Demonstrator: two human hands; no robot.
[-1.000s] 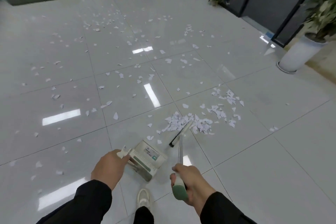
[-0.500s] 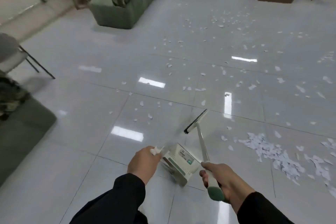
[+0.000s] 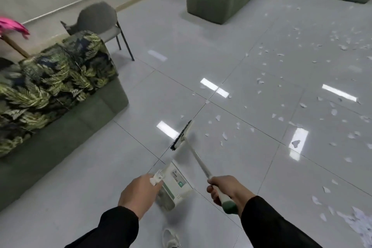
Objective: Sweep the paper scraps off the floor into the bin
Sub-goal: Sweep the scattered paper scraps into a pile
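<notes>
Currently, the left hand [image 3: 138, 194] grips the handle of the white dustpan [image 3: 174, 185], held at 6 o'clock. The right hand [image 3: 228, 190] is closed round the broom [image 3: 196, 157] handle; the brush head points toward 12 o'clock. Paper scraps [image 3: 302, 104] lie scattered on the tiled floor [image 3: 251, 167] from 1 to 4 o'clock.

Black long sleeves [image 3: 118, 225], bare hands, white shoe [image 3: 171, 237]
</notes>
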